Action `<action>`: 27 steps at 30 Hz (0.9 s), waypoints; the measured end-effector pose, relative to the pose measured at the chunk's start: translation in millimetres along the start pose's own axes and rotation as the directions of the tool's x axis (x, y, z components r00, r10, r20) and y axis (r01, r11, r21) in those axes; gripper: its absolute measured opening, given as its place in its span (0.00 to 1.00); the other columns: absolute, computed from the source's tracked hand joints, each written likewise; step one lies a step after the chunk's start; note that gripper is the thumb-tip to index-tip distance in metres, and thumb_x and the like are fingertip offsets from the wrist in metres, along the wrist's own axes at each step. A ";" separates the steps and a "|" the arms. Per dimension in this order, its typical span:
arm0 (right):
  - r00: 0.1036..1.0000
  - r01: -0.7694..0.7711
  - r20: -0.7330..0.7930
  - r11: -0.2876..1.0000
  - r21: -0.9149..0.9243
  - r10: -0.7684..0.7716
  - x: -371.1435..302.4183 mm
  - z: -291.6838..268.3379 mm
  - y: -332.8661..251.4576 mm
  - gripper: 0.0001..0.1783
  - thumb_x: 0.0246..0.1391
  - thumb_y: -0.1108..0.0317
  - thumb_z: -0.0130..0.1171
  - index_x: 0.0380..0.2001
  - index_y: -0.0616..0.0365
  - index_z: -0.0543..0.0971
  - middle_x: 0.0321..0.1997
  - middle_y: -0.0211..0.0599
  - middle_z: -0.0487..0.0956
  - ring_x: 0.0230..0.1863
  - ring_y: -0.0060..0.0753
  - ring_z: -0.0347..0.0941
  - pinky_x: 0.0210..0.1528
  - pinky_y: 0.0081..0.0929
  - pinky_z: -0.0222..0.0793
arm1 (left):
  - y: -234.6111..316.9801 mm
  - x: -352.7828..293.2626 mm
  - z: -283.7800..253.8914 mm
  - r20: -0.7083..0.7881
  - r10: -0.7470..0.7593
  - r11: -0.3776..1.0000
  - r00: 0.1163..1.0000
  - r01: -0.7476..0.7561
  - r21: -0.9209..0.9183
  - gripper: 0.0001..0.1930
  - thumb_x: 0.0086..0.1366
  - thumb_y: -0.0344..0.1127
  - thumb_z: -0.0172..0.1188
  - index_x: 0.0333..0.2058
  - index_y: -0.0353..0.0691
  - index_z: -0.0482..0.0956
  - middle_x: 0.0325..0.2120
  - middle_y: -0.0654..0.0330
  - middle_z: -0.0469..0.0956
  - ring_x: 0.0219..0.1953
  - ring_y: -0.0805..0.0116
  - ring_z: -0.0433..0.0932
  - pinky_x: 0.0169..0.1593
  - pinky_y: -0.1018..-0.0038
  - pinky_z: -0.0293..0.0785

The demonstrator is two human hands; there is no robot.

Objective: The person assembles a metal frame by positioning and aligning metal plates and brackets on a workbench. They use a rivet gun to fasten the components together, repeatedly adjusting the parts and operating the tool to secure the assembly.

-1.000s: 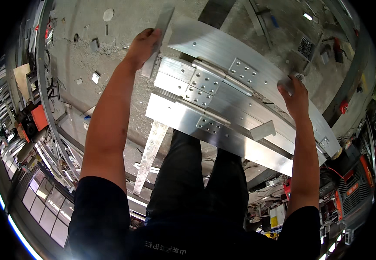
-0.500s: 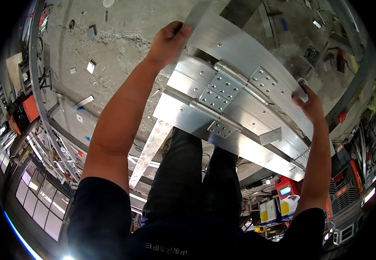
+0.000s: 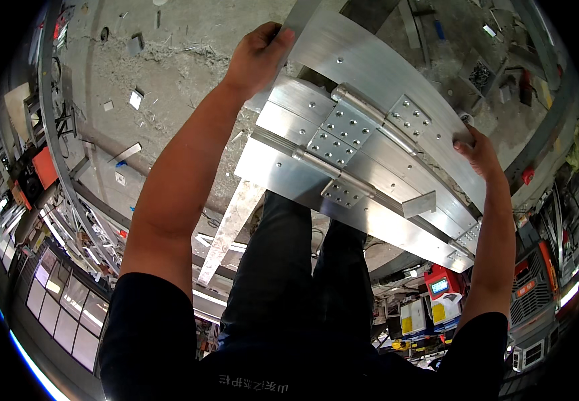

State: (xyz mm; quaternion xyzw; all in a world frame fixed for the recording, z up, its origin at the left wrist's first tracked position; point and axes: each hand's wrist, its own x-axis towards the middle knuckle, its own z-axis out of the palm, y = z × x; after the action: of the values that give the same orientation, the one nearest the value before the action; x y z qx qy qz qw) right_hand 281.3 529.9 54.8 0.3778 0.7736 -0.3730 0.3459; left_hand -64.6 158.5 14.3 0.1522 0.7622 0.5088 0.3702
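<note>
A hinged assembly of long aluminium panels lies across in front of my legs. Metal hinges with round barrels and rows of screws or rivets join its panels. My left hand is closed around a flat grey metal strip at the assembly's left end. At the right, my right hand grips the edge of the far panel, thumb on top; its other fingers are partly hidden. A small loose-looking metal piece rests on the near panels, next to the lower hinge line.
A pale, worn bar runs below the assembly's left end. Metal scraps litter the concrete floor. A tray of small parts lies at the far right. Nearer right are a red device and an orange-and-grey machine.
My left hand and the strip have risen slightly in view. My right hand, blurred before, is now sharper on the far panel's edge. The assembly has shifted only slightly.
</note>
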 end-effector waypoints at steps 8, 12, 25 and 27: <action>0.998 0.040 -0.045 0.998 0.044 -0.038 1.5 4.4 11.3 0.44 0.47 0.55 0.72 0.65 0.60 0.70 0.49 0.48 0.81 0.49 0.34 0.77 0.56 0.31 0.69 | 15.3 27.7 3.1 0.020 -0.128 0.981 0.992 0.124 0.151 0.19 0.69 0.46 0.57 0.50 0.38 0.78 0.43 0.49 0.84 0.43 0.53 0.82 0.47 0.59 0.76; 0.999 0.012 -0.038 1.000 0.012 -0.011 -0.4 2.0 3.0 0.43 0.46 0.53 0.72 0.65 0.58 0.71 0.47 0.47 0.82 0.48 0.34 0.77 0.55 0.31 0.69 | 11.8 22.2 7.8 -0.041 -0.027 0.989 0.999 0.032 0.142 0.21 0.70 0.51 0.56 0.43 0.36 0.78 0.31 0.59 0.79 0.33 0.68 0.74 0.39 0.68 0.72; 0.998 0.030 -0.055 0.999 0.043 -0.027 -3.5 5.2 5.6 0.40 0.48 0.52 0.72 0.63 0.52 0.73 0.46 0.45 0.83 0.48 0.36 0.79 0.54 0.32 0.70 | 10.3 23.0 10.3 0.004 -0.063 0.998 0.998 0.063 -0.007 0.22 0.71 0.53 0.56 0.41 0.34 0.78 0.27 0.66 0.76 0.30 0.78 0.68 0.35 0.77 0.68; 0.998 0.021 -0.058 0.999 0.040 -0.018 -3.0 5.4 12.8 0.39 0.48 0.51 0.72 0.63 0.51 0.74 0.46 0.45 0.83 0.48 0.36 0.79 0.54 0.33 0.70 | 4.4 26.3 10.4 0.007 -0.043 0.998 0.999 0.043 -0.040 0.22 0.71 0.52 0.58 0.42 0.34 0.77 0.28 0.66 0.76 0.30 0.78 0.69 0.36 0.77 0.69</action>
State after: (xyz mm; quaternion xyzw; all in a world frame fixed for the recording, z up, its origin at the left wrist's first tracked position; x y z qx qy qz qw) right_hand 294.9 530.0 50.6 0.3877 0.7790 -0.3813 0.3122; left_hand -75.6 183.2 5.3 0.1299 0.7538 0.5154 0.3863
